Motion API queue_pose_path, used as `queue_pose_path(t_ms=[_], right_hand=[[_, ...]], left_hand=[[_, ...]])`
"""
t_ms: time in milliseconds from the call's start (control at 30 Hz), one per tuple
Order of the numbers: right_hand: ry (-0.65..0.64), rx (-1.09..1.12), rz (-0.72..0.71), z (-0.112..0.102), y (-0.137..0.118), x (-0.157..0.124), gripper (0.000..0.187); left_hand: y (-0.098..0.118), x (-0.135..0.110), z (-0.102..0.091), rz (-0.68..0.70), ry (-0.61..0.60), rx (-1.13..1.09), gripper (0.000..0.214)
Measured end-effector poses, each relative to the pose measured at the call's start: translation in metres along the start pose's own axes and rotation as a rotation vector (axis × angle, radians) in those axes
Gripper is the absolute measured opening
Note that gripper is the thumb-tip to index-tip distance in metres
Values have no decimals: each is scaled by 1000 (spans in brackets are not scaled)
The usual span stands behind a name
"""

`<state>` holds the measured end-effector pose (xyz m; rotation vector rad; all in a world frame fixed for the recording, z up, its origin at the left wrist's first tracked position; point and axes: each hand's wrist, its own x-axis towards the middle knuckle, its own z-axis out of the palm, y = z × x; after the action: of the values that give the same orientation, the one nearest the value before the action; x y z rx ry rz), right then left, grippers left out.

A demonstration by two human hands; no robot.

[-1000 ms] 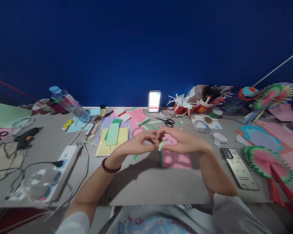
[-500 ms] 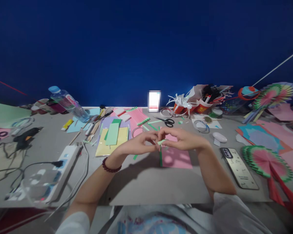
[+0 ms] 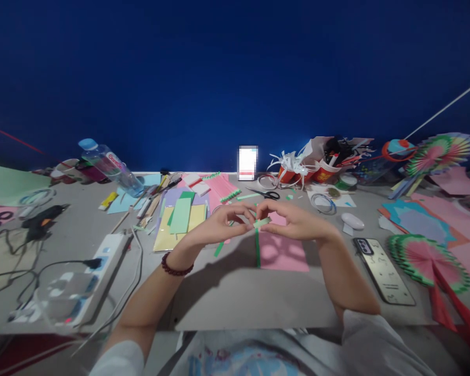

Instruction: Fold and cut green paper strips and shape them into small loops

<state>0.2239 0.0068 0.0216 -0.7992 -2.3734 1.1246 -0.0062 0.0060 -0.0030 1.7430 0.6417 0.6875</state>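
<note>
My left hand (image 3: 219, 225) and my right hand (image 3: 292, 220) meet fingertip to fingertip just above the grey table (image 3: 235, 292). Both pinch thin green paper strips (image 3: 260, 223): a pale strip lies crosswise between the fingers, and a darker strip (image 3: 257, 248) hangs down from the same spot. Another green strip end (image 3: 219, 249) shows below my left hand. A pink paper sheet (image 3: 284, 253) lies on the table under my right hand. A dark bead bracelet (image 3: 174, 267) circles my left wrist.
Scissors (image 3: 267, 195), tape rolls and red cups of scraps stand at the back. Stacked coloured paper (image 3: 180, 222) lies to the left, with a water bottle (image 3: 109, 164), glue gun (image 3: 43, 216) and power strip (image 3: 82, 282). A phone (image 3: 384, 271) and folded paper fans (image 3: 423, 258) lie right.
Both hands have lifted slightly and moved a little apart. The pale green strip, curled earlier, now lies flat and crosswise between the fingertips, and a strip end has appeared below my left hand.
</note>
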Motion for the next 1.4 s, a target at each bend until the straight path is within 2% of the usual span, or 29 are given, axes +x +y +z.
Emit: queue_pose_path(t_ms=[300,500,633,700,767,833,900,933,1000,1067,1133,1267,1400], right_hand=[[-16,0,22,4,4,3,18],[-28,28,88,-4,9,0,38],[-32,96,103,-11,15,0,28],[-37,93,110,-11,16,2,31],[45,32,79,-9,14,3,28],[238,-56,56,-6,11,3,22],[433,-117,107,-5,10,2,22],[480,-108,162,-6,11,1,26],[431,6,276,-7,16,-1,39],[291,194,362,-5,27,0,49],[206,383,420,1,40,3,54],[223,659,526,24,65,8,52],[237,747,554,44,78,6,41]], left_hand=[[-1,3,5,-1,87,-47,15],[-1,1,0,-4,104,-67,13],[3,1,-1,-18,106,15,13],[5,0,1,4,124,95,14],[9,-1,5,52,187,198,15],[11,-2,11,112,288,329,12],[13,-4,16,171,383,491,8],[14,-5,19,200,417,576,7],[14,-6,24,251,444,735,8],[12,-7,29,274,415,867,9],[7,-7,36,270,351,973,11],[-2,-6,52,254,221,1105,14],[-6,-7,64,256,73,1197,15]])
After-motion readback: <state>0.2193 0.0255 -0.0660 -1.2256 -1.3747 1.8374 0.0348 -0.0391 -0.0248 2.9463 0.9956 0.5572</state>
